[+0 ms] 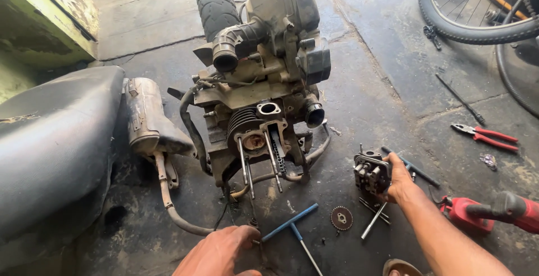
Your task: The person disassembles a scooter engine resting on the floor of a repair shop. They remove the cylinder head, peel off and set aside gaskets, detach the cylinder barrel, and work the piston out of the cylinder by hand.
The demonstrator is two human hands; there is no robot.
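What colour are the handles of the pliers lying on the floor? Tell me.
Red, seen in the head view: the pliers lie on the floor.

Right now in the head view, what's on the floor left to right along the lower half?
Seat → exhaust → left hand → T-wrench → sprocket → cylinder head held by right hand → red power tool

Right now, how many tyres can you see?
2: a knobbly black rubber tyre at top behind the engine, and a thin black bicycle tyre top right. More may be hidden.
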